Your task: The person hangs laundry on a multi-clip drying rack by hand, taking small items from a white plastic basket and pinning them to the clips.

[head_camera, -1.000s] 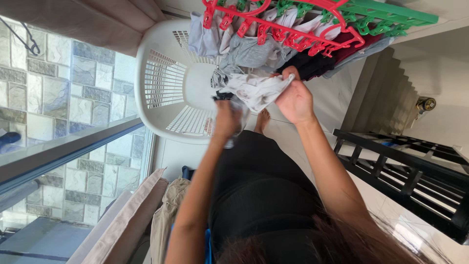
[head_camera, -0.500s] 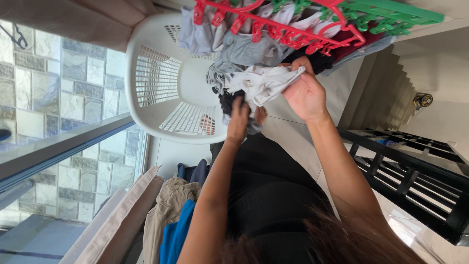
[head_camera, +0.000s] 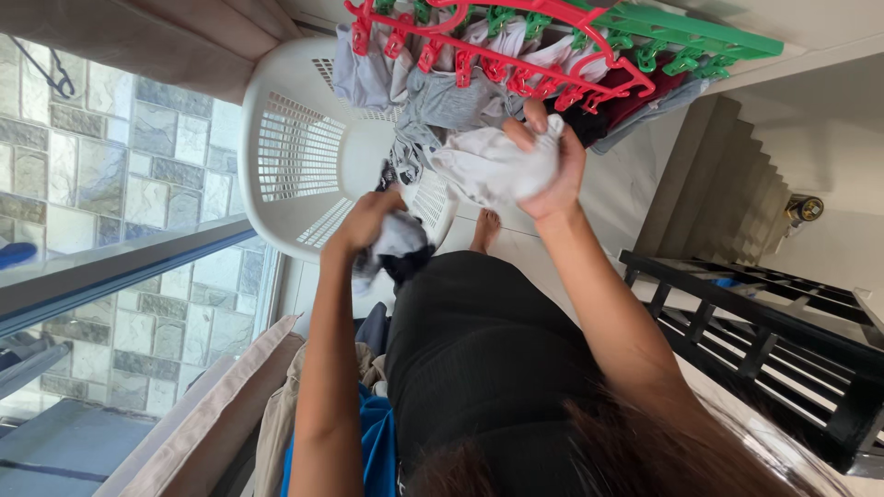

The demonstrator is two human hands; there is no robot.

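Over the white basket (head_camera: 304, 156), each hand's grip is clamped: right hand (head_camera: 552, 156) on white cloth (head_camera: 483, 170), left hand (head_camera: 368, 221) on grey garment (head_camera: 398, 247).

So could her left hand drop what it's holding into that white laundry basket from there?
Probably yes. The left hand, gripping a bunched grey and dark cloth, sits right at the white basket rim, with nothing between them.

Hidden and cut off
The peg hanger (head_camera: 552, 46) runs past the top edge; its hung clothes cover part of the laundry basket (head_camera: 295, 147).
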